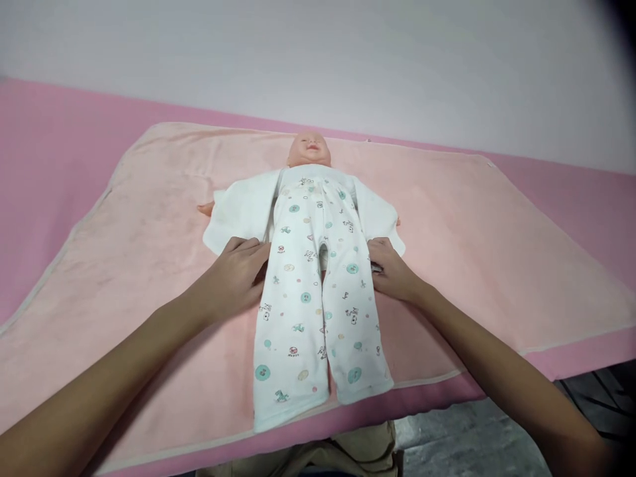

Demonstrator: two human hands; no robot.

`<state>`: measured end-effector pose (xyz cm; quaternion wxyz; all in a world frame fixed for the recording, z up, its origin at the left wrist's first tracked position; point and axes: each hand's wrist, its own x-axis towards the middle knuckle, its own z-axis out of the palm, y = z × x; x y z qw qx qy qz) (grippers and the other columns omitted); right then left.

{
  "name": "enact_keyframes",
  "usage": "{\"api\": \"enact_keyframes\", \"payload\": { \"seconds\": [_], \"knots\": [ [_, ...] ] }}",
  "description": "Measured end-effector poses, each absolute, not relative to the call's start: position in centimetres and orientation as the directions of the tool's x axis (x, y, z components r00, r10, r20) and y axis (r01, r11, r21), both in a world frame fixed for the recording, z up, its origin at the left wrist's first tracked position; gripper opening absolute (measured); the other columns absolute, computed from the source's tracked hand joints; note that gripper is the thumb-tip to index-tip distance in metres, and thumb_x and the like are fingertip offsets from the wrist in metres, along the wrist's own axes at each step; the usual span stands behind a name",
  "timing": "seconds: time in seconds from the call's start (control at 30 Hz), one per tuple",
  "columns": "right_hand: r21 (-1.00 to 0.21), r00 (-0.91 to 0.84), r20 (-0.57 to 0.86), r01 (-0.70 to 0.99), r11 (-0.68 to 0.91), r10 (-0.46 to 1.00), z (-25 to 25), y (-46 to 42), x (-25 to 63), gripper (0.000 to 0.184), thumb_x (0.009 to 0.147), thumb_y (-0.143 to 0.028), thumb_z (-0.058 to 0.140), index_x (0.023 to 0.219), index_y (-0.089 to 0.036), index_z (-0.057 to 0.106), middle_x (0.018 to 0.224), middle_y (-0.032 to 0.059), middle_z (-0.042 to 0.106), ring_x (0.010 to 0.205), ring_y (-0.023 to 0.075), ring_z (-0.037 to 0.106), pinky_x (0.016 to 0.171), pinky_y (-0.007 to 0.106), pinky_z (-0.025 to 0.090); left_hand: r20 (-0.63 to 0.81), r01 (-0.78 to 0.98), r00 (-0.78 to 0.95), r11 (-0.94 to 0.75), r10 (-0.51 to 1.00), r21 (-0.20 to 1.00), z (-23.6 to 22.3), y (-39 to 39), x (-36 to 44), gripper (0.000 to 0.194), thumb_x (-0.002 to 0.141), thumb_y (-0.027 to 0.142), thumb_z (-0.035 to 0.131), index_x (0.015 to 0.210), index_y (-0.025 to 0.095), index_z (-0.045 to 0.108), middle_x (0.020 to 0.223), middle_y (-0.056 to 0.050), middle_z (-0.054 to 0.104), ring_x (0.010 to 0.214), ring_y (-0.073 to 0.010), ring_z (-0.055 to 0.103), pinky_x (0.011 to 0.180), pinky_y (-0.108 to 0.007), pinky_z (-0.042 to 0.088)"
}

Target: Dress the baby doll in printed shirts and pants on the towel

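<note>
A baby doll lies face up on a peach blanket, its head at the far side. White baby trousers with small animal and button prints are spread flat over its body, waistband near its chin and legs toward me. Beneath them shows a white baby top, sleeves spread out to both sides. My left hand is curled closed against the left edge of the trousers, fingertips hidden. Against the opposite edge, my right hand is likewise curled closed. What the fingers grip is hidden. The doll's legs are covered.
The peach blanket lies on a pink padded surface. A pale wall rises behind it. Its near edge runs just past the trouser cuffs, with grey floor and khaki cloth below.
</note>
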<state>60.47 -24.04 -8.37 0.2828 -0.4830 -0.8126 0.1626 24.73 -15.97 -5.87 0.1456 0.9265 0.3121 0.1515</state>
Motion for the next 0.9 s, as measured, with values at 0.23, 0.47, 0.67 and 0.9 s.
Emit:
{"api": "enact_keyframes", "payload": {
  "seconds": [0.23,0.47,0.67,0.9],
  "knots": [
    [-0.507,-0.336,0.389,0.699,0.504,0.857,-8.0,-24.2,60.2,0.03,0.086,-0.01,0.053,0.069,-0.021,0.032,0.073,0.0002,0.042,0.079,0.0202,0.04,0.091,0.041,0.033,0.194,0.479,0.638,-0.581,0.745,0.659,-6.5,-16.4,25.4,0.017,0.098,0.033,0.059,0.112,0.024,0.057,0.101,-0.007,0.07,0.092,-0.026,0.065,0.075,-0.037,0.055],
    [-0.537,-0.377,0.294,0.695,0.478,0.878,-7.7,-24.2,60.6,0.026,0.091,-0.017,0.055,0.067,-0.022,0.044,0.069,-0.0006,0.046,0.078,0.0201,0.045,0.096,0.043,0.038,0.17,0.465,0.656,-0.572,0.735,0.676,-6.3,-17.2,25.8,0.025,0.109,0.04,0.047,0.126,0.024,0.056,0.109,-0.009,0.075,0.088,-0.024,0.07,0.073,-0.036,0.056],
    [-0.607,0.039,0.247,0.785,0.123,0.968,-6.2,-24.7,61.4,0.028,0.104,-0.045,0.058,0.086,-0.024,0.065,0.059,-0.0038,0.044,0.065,0.0191,0.049,0.076,0.034,0.04,0.148,0.562,0.691,-0.654,0.708,0.505,-5.8,-15.8,24.4,0.022,0.108,0.041,0.05,0.109,0.024,0.063,0.086,-0.003,0.072,0.074,-0.0221,0.064,0.091,-0.046,0.054],
    [-0.313,0.441,0.023,0.856,-0.412,0.897,-5.4,-25.1,63.8,0.052,0.097,-0.075,0.061,0.097,-0.024,0.054,0.097,0.0079,0.071,0.084,0.0265,0.065,0.074,0.036,0.041,0.246,0.883,0.167,-0.255,0.955,0.395,-4.4,-14.4,22.7,0.05,0.1,0.061,0.059,0.128,0.02,0.059,0.135,-0.018,0.07,0.127,-0.041,0.063,0.114,-0.06,0.047]
  ]
}}
